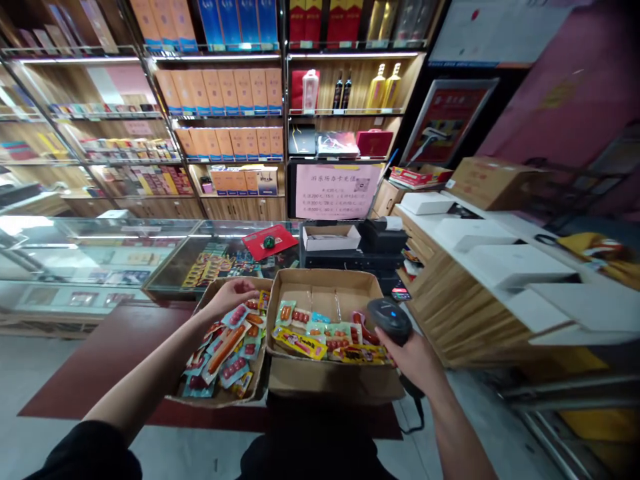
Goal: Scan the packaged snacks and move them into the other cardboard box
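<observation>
Wrapped snacks [300, 343] part-fill the right carton [325, 379] from its near edge, many remaining in the left carton [261, 381]; right hand [414, 359] grips a scanner [390, 320], left hand's [233, 297] grasp unclear.

The open brown cardboard box [325, 380] near the middle looked matt and fibrous, as did the open brown cardboard box on the left [225, 402]. The small sealed food packets [234, 370] were glossy, crinkled plastic film, partly clear. The black handheld scanner [390, 320] on the right was smooth plastic with a soft sheen. The reddish-brown flat board [95, 373] at near left looked smooth, with a dull finish. Farther off, the long display counter [100, 243] had shiny clear glass, and the pale pink lettered sign [335, 197] resembled matt paper. The near-left black sleeve [90, 453] was matt cloth.
</observation>
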{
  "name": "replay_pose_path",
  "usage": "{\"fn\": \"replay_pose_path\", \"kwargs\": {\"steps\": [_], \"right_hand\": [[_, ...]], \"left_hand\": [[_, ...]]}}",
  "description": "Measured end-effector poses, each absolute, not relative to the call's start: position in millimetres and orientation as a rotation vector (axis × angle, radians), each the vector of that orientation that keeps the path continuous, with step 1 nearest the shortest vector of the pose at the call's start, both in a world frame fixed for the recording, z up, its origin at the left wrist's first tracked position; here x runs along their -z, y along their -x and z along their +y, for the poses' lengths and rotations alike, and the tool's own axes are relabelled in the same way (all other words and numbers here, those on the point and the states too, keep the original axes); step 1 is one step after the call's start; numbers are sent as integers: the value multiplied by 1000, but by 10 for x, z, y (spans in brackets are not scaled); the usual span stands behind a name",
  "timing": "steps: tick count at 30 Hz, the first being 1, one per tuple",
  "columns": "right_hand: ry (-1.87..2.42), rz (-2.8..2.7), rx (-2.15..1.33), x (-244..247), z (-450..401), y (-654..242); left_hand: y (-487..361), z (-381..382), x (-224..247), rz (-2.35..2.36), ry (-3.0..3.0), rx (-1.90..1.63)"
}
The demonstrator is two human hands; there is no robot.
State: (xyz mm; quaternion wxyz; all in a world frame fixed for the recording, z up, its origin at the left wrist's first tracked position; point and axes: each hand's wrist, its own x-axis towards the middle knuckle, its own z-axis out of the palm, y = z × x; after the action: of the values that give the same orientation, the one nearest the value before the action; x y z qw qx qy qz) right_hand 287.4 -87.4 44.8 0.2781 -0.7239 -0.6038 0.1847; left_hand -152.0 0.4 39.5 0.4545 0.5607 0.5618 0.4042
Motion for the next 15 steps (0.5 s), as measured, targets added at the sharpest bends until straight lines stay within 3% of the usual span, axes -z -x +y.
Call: {"fn": "replay_pose_path", "kwargs": {"steps": [15], "right_hand": [[1974, -1360, -475, -575, -1191, -2880]], "left_hand": [[-911, 754, 45, 722, -2117, -346]]}}
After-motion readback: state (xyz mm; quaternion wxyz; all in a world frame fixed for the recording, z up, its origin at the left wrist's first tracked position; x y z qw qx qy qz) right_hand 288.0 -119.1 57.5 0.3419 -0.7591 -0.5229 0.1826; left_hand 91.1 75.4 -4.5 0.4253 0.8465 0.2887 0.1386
